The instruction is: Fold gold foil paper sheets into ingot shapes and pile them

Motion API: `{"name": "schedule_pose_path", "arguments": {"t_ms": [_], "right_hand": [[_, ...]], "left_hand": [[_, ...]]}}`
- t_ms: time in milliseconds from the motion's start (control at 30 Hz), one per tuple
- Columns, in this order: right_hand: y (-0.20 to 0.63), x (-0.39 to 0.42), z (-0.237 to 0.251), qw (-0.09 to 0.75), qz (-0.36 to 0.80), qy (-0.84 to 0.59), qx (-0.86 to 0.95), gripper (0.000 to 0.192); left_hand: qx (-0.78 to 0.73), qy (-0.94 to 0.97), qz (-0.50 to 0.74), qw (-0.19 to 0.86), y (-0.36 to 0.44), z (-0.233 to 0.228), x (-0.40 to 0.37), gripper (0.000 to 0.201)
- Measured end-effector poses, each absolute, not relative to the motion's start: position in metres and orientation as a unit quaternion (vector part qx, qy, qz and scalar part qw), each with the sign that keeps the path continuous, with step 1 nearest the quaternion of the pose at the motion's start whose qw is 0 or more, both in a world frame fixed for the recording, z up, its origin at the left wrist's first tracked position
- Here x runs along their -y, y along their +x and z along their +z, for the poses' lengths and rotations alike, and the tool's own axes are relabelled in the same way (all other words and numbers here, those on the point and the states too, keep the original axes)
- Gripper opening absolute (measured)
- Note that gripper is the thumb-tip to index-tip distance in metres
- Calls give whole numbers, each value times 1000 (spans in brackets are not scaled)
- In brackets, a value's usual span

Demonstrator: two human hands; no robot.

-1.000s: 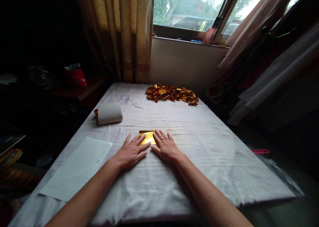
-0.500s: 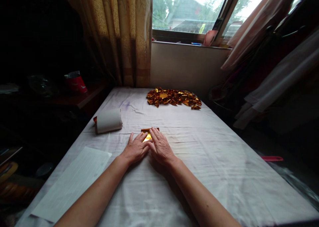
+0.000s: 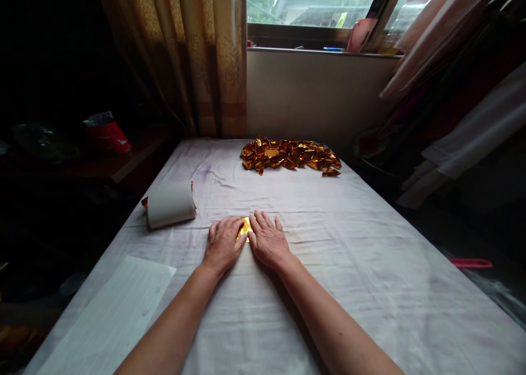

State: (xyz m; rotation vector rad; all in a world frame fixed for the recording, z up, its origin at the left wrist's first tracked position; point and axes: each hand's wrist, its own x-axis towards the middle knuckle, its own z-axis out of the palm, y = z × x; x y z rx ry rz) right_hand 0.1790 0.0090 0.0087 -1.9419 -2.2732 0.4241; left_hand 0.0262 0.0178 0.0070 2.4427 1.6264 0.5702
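A small piece of shiny gold foil paper (image 3: 245, 228) lies on the white cloth, showing between my two hands. My left hand (image 3: 224, 243) covers its left end, the fingers bent over the far edge and the thumb at the near side. My right hand (image 3: 269, 242) rests on its right end, fingers stretched out and slightly apart. Both ends of the foil are hidden beneath the hands.
A pile of folded gold foil pieces (image 3: 290, 154) sits at the table's far edge. On the left are a curled stack of white-backed paper (image 3: 171, 204) and a flat pale sheet (image 3: 113, 314). A curtain (image 3: 213, 62) and hanging clothes (image 3: 472, 128) flank the window.
The foil's folded-up far edge is now down or covered. My left fingers have bent in over it, and my right hand's fingers have spread a little. The view has tilted down.
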Motion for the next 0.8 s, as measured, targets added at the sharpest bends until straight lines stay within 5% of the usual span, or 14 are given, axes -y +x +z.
{"name": "schedule_pose_path", "arguments": {"t_ms": [333, 600, 800], "right_hand": [[214, 1, 4, 68, 90, -658, 745, 53], [221, 1, -3, 216, 52, -586, 779, 48], [229, -1, -4, 300, 45, -526, 795, 61]], "left_hand": [[-520, 836, 159, 79, 13, -4, -16, 43], [-518, 832, 174, 98, 13, -2, -13, 22], [-513, 833, 174, 108, 14, 0, -14, 17]]}}
